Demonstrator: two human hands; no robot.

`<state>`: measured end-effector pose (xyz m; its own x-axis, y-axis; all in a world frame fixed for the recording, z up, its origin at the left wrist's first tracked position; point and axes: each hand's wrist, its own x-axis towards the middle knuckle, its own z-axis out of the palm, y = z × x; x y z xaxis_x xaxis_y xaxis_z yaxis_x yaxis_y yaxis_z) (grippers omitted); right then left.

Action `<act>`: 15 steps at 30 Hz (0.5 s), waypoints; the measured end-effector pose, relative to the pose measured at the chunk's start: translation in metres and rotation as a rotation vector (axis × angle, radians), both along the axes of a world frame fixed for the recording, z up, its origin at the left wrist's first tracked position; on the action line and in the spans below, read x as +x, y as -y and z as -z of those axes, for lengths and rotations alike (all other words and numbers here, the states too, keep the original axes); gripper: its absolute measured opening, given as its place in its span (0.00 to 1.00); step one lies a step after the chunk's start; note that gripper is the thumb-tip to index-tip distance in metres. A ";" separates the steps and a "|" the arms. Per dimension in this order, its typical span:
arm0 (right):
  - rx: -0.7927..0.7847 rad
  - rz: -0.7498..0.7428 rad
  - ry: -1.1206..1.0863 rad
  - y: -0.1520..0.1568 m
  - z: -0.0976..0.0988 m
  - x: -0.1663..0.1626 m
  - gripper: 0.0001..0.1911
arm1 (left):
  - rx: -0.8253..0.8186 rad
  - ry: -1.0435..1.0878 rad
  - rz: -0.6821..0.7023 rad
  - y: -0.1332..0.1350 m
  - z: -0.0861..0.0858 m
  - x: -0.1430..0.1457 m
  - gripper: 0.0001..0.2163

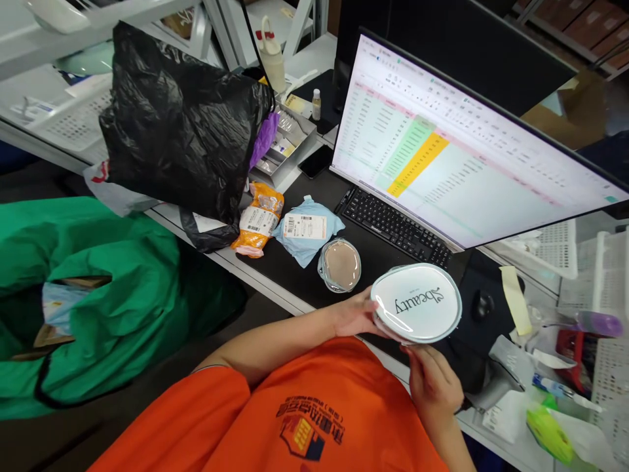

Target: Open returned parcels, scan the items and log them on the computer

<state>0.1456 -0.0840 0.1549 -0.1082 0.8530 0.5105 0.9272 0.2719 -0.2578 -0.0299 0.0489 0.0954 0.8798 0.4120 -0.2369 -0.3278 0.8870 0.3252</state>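
Note:
A white oval case [417,303] with a pale blue rim and the word "beauty" on its glossy top is held above the desk's front edge. My left hand [358,313] is closed on its left end, thumb near the rim. At the near edge of the case, my right hand [435,379] has its fingers curled and pinched against the rim; the fingertips are partly hidden. Beyond my left hand stands a round tub [340,265] with a beige top and clear wrapping. A light blue mailing bag [307,229] and an orange parcel [259,219], both with white labels, lie behind it.
A large monitor [462,151] with a spreadsheet stands behind a black keyboard [393,226]. A mouse [483,305] lies on the right, near loose wrappers and a green packet [549,432]. A black plastic bag [181,124] fills the left; below hangs a green bag [98,295].

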 end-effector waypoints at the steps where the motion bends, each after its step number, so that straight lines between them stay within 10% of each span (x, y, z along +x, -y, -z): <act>1: 0.007 -0.020 0.034 0.003 0.005 -0.004 0.10 | -0.010 -0.063 -0.016 -0.001 -0.004 0.004 0.42; 5: -0.074 -0.045 0.031 0.014 0.011 -0.003 0.09 | 0.112 -0.346 -0.099 -0.004 -0.009 0.011 0.40; 8: -0.147 0.224 -0.102 0.020 0.004 0.018 0.04 | 0.264 -0.356 -0.150 0.003 -0.002 0.009 0.47; 11: -0.240 0.476 -0.213 0.023 -0.001 0.052 0.10 | 0.486 -0.272 -0.017 0.006 0.005 0.003 0.52; 15: -0.550 0.368 -0.375 0.016 0.024 0.089 0.12 | 0.866 -0.273 0.211 -0.008 0.014 0.004 0.54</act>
<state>0.2345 -0.1000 0.1311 0.3295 0.9427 -0.0520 0.7567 -0.2965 -0.5827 -0.0260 0.0569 0.0813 0.9157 0.3798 -0.1316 -0.0021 0.3318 0.9433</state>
